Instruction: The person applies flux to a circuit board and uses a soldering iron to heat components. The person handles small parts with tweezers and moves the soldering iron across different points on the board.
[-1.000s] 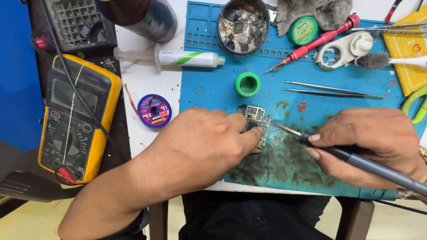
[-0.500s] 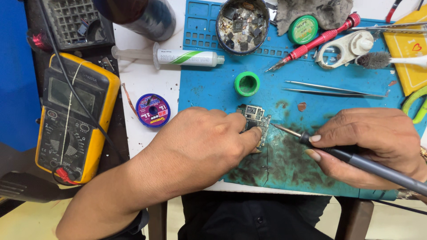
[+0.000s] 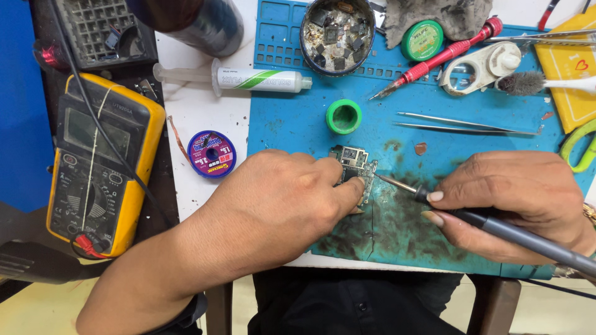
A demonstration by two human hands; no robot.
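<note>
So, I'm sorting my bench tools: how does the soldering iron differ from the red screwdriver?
The soldering iron is dark grey, while the red screwdriver has a bright red handle. The iron is held in the right hand, its tip at the small circuit board; the screwdriver lies loose at the top of the blue mat, untouched. The left hand steadies the board. Both tools are slim, with metal tips pointing left.

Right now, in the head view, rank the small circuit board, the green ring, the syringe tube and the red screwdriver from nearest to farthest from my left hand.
1. Small circuit board: pressed under the left hand fingertips.
2. Green ring: just above the board on the blue mat.
3. Syringe tube: farther up, on the white surface.
4. Red screwdriver: top right, farthest.
</note>
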